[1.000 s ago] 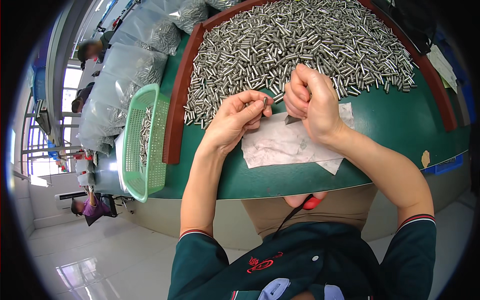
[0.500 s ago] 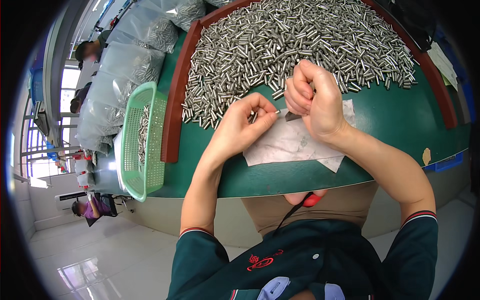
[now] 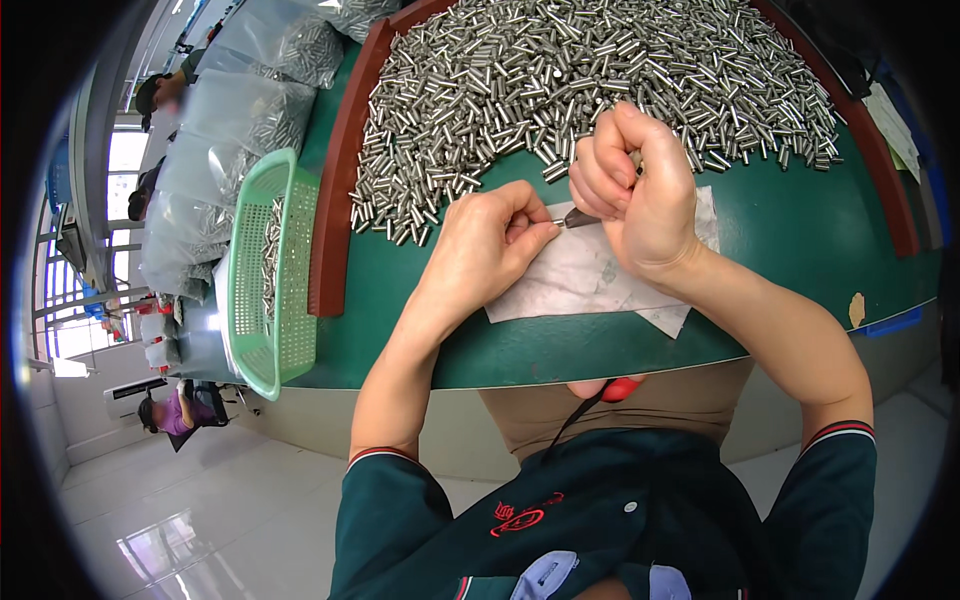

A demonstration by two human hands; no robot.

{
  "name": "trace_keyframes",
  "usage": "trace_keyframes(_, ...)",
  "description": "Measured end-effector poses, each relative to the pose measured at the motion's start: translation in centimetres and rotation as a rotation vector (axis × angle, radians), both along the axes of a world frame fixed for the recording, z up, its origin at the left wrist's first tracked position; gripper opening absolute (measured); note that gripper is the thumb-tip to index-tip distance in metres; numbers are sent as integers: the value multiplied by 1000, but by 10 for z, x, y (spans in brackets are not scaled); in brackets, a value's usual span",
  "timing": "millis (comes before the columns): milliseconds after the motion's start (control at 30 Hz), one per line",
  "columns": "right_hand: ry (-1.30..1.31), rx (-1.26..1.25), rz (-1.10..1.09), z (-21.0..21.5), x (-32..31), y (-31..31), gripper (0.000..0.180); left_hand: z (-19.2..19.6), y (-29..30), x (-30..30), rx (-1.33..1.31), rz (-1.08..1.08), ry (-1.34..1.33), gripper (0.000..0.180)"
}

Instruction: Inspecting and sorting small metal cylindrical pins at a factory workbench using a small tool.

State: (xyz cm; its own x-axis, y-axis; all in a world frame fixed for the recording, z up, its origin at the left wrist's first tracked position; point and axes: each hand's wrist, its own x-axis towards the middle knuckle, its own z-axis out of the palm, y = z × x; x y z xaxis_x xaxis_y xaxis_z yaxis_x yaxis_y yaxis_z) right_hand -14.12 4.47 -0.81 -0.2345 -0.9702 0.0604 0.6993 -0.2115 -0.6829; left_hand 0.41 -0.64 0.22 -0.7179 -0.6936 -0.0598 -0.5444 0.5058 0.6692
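Note:
My left hand [image 3: 488,243] pinches a small metal pin [image 3: 558,223] between thumb and fingertips, its end sticking out to the right. Closed in a fist, my right hand [image 3: 640,190] grips a dark, pointed blade-like tool [image 3: 580,218]; most of it is hidden in the palm. The tool's tip meets or nearly meets the pin's end. Beneath both hands a stained white cloth [image 3: 570,285] lies on the green tabletop [image 3: 790,230]. Beyond them spreads a large heap of similar shiny metal pins [image 3: 600,80].
Dark red wooden rails [image 3: 335,220] border the heap left and right. Outside the left rail stands a light green plastic basket [image 3: 303,330] with pins inside. Clear plastic bags [image 3: 215,160] of pins line the far left. Other people sit farther off at the left.
The tool's tip has come left to the pin's end, and the tool lies flatter. My right fist has tilted slightly; the left hand still pinches the pin. The whole view has shifted a little.

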Motion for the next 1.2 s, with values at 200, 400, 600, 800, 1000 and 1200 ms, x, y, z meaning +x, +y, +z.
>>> trace_keyframes(200, -15, -3, 4, 0, 1, 0, 35, 1, 0, -1, -16, 0, -11, 12)
trace_keyframes(400, -4, -14, -3, -1, 2, 0, 33, 2, 0, 0, -15, 3, -5, 12)
trace_keyframes(600, 23, -26, 5, 0, 3, 1, 35, 1, 0, -1, 8, 20, -5, 12)
trace_keyframes(800, 114, -28, -15, -1, 7, 2, 39, 0, -1, -2, 31, 23, 23, 12)
trace_keyframes(1000, 163, -2, -30, 2, 8, 1, 38, 2, 0, -3, 2, 20, 1, 12)
trace_keyframes(1200, -10, -75, -90, 17, -11, -3, 32, 2, -25, 16, 1131, 43, 662, 11)
